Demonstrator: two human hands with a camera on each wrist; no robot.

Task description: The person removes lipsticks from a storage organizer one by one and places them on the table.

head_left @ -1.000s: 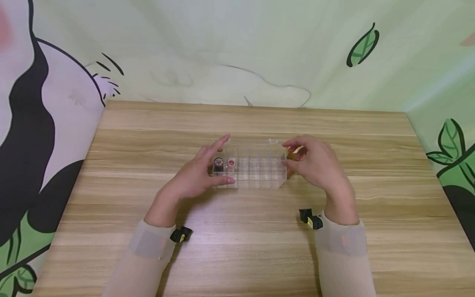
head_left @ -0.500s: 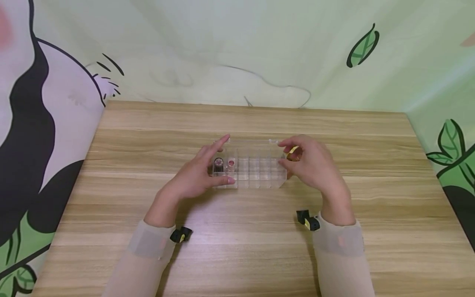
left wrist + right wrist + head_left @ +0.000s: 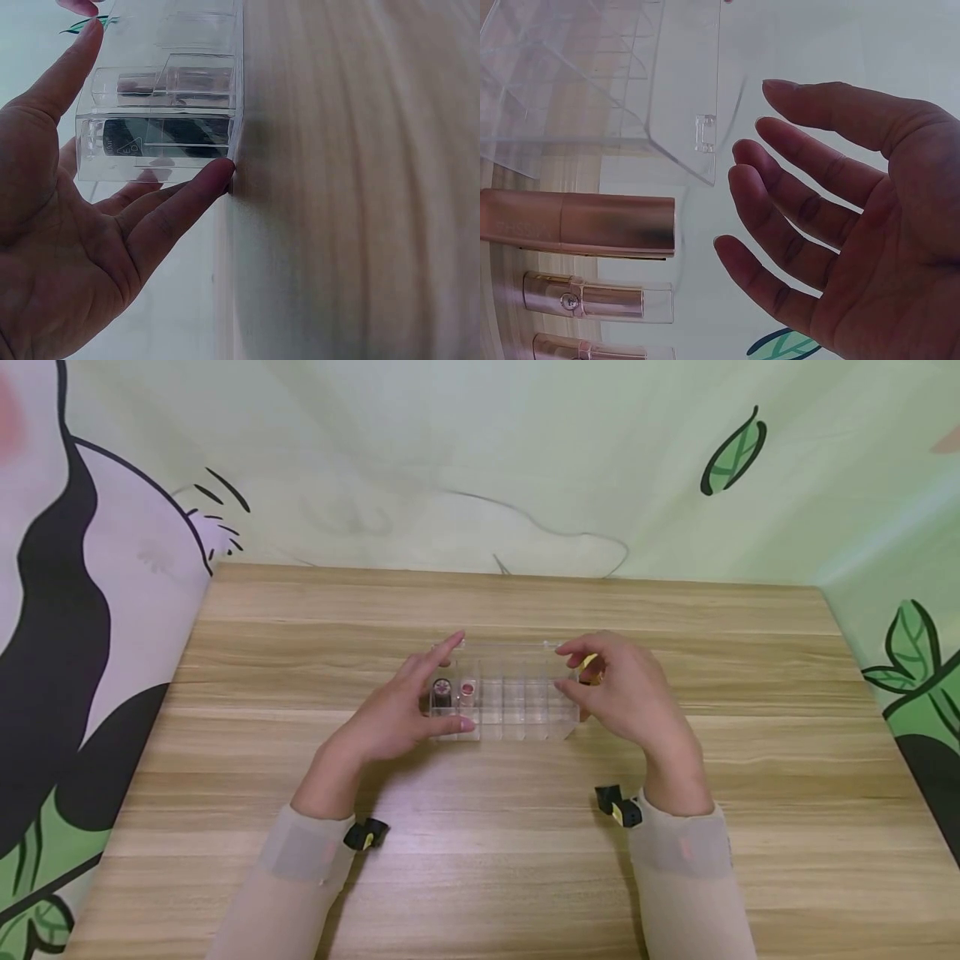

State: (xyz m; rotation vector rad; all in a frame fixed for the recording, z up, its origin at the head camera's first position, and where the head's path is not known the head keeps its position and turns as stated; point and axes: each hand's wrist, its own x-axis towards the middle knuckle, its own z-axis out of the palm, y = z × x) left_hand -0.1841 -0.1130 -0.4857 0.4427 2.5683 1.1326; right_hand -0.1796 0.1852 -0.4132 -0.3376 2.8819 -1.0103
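A clear compartmented lipstick organizer (image 3: pixel 525 714) stands on the table. My left hand (image 3: pixel 393 710) holds its left end, thumb along the front and fingers spread to the side and back. A dark tube (image 3: pixel 442 693) fills the leftmost slot, with a pink-topped lipstick (image 3: pixel 468 693) beside it. Over the organizer's right end hovers my right hand (image 3: pixel 622 689), fingers loosely bent and apart, holding nothing in the right wrist view. Close by there, a copper tube (image 3: pixel 577 221) and a clear-capped lipstick (image 3: pixel 592 298) stand outside the organizer, mostly hidden by the hand in the head view.
The wooden table (image 3: pixel 487 877) reaches back to a wall (image 3: pixel 420 460) with painted leaves. Another clear-capped lipstick (image 3: pixel 592 349) is at the right wrist view's lower edge. Small black wrist cameras sit at both cuffs.
My right hand has slid a little left, its fingertips now over the organizer's right end. The left hand and the organizer have stayed still.
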